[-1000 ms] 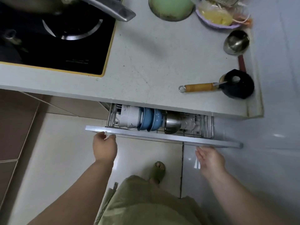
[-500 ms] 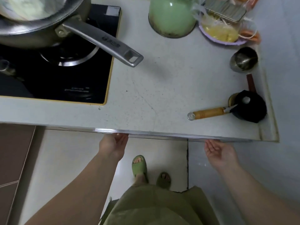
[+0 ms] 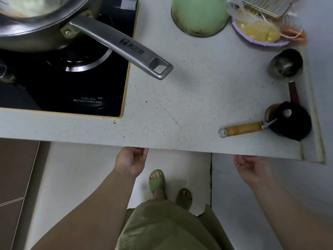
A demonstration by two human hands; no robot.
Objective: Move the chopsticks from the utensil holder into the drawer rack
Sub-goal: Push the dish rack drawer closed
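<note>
Looking down over the tabletop (image 3: 180,98) from left to right, a steel pan (image 3: 36,24) sits on a black stove (image 3: 72,91) at the far left, its long handle (image 3: 119,46) reaching out over the pale speckled surface. Below the tabletop's front edge, the left hand (image 3: 130,163) is raised palm up with its fingers (image 3: 142,152) curled up under the edge; their tips are hidden there, so whether they grip anything cannot be told. Between the two arms, green slippers (image 3: 156,180) stand on the tiled floor (image 3: 81,177) above a fold of olive clothing (image 3: 162,226). Farther back on the tabletop stands a green kettle (image 3: 200,15), and to its right a purple plate (image 3: 259,33) holds yellow food under clear wrap, with a metal grater (image 3: 266,6) resting across it. The right hand (image 3: 252,168) is also just under the front edge, palm up, fingers (image 3: 241,159) loosely curled and apart, holding nothing that shows. Above it a wooden-handled tool (image 3: 241,129) with a metal ring lies near the edge, its blade end touching a black round object (image 3: 292,121). Behind that, a small steel cup (image 3: 285,63) sits near the right rim. No chopsticks, utensil holder or drawer rack can be seen; the space under the tabletop is hidden from this angle.
</note>
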